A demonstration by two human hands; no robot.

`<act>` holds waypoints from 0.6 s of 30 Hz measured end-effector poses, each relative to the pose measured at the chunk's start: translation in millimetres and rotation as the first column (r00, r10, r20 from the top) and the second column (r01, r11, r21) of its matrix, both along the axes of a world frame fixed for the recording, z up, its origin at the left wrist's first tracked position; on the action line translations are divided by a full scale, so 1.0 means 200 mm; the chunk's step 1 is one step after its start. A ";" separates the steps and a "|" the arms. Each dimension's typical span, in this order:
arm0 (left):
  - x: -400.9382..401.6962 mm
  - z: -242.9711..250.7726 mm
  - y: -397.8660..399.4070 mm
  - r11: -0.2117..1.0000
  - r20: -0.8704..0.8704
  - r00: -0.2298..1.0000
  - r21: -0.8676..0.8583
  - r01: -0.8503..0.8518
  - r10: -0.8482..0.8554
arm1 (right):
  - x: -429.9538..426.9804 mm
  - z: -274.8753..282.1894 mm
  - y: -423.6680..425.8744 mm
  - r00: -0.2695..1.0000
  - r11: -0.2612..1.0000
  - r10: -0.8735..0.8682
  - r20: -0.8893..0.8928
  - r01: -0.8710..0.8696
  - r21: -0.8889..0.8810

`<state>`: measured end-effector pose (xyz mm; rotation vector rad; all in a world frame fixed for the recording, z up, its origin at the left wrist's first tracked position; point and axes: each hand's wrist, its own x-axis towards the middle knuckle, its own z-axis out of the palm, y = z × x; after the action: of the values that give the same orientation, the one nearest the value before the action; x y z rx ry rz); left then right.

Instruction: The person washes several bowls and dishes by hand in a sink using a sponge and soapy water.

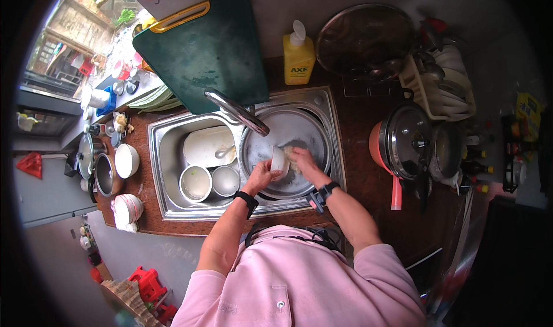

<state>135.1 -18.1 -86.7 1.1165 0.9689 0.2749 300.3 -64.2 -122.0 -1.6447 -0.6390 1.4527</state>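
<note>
My left hand (260,176) grips a small white bowl (278,164), tilted on its side over the right sink basin. In my right hand (306,165) is a pale, fibrous scrubber (295,168), close against the bowl's mouth; my fingers partly hide it. Below both hands lies a large round metal pan (259,154) with a wet, greyish bottom. The chrome faucet (242,115) reaches over this pan. In the left basin (168,154) are a white oblong dish (201,143) with a spoon (224,152) on it, a round bowl (195,183) holding cloudy liquid, and a smaller bowl (226,181).
A green cutting board (207,55) leans behind the sink beside a yellow AXE soap bottle (299,63). At right stand a lidded pan with a pink handle (396,193) and a dish rack (414,85). White bowls (126,160) and a pot (108,176) line the left counter.
</note>
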 end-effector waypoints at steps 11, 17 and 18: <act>-0.04 0.16 -0.05 0.996 0.115 0.993 -0.091 0.010 0.001 | -0.17 0.19 0.16 0.742 0.923 0.131 0.657 -0.333 0.192; -0.14 0.26 -0.07 0.982 0.209 0.977 -0.187 -0.011 0.051 | 0.04 0.13 0.20 0.830 0.959 0.121 -0.544 -0.239 -0.152; -0.12 0.29 -0.07 0.954 0.290 0.939 -0.283 -0.102 0.187 | 0.04 0.12 0.18 0.791 0.980 0.057 -0.609 -0.161 -0.117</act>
<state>111.5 -32.7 -28.9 0.7298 0.7767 0.4186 308.8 -28.7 -97.3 -1.1530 -0.2515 2.0325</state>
